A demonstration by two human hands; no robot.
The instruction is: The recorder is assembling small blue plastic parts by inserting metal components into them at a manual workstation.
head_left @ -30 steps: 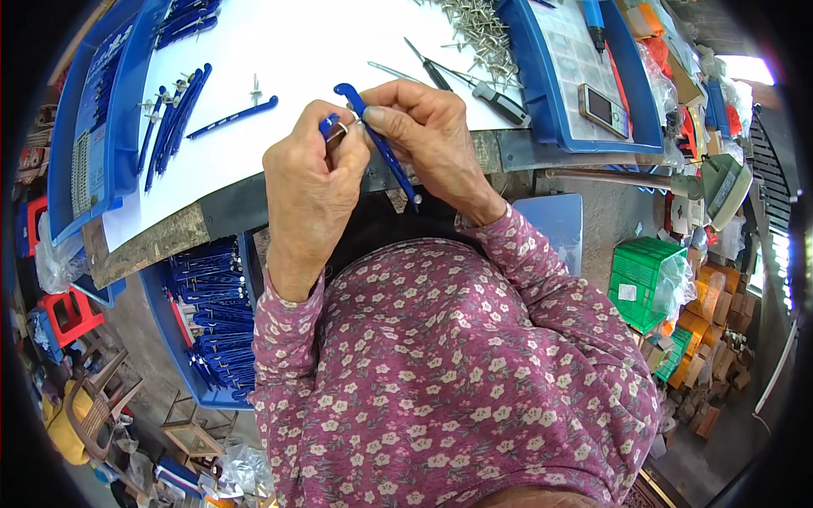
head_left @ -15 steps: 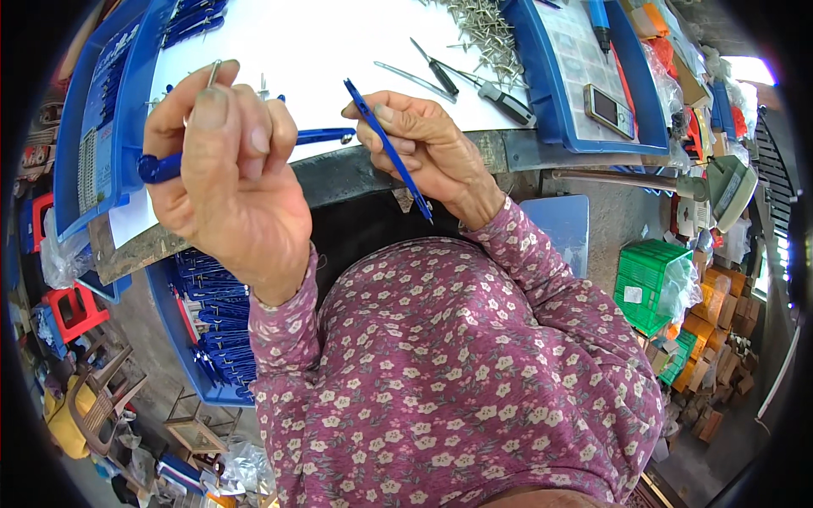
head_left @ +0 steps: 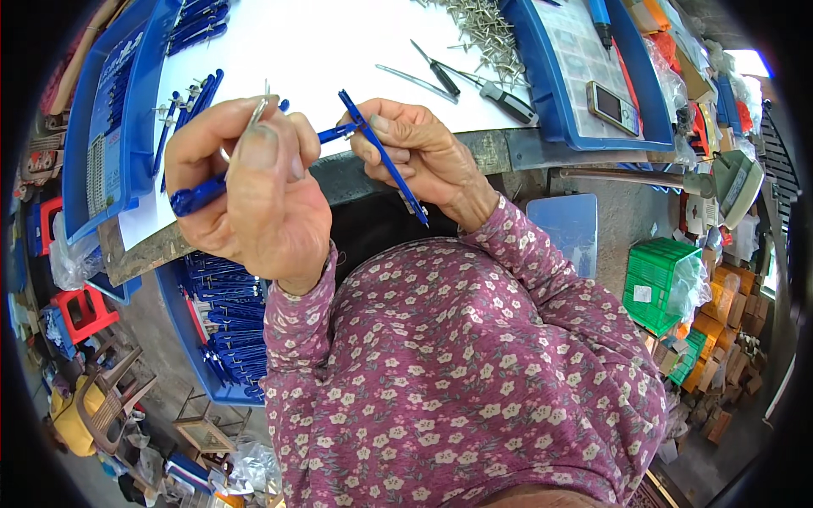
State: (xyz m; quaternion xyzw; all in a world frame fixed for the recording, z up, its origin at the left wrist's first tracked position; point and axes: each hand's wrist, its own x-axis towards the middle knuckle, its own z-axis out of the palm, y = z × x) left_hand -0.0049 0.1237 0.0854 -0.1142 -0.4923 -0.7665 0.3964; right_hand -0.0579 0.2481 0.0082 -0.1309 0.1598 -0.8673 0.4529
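Left of centre in the frame, the left hand (head_left: 254,182) clasps a slim, knob-ended blue stick (head_left: 200,195), a thin metal pin (head_left: 259,110) pinched between thumb and forefinger. The stick's right tip, clear of its neighbour 0.5 s ago, now overlaps it in view — seemingly bringing the 2 pieces together, though I can't confirm contact. At upper centre, the right hand (head_left: 419,152) pinches that 2nd blue stick (head_left: 384,157) — narrow, straight, slanting down to the right.

no readable text, white label (head_left: 644,294) on green crate (head_left: 648,318), print too small
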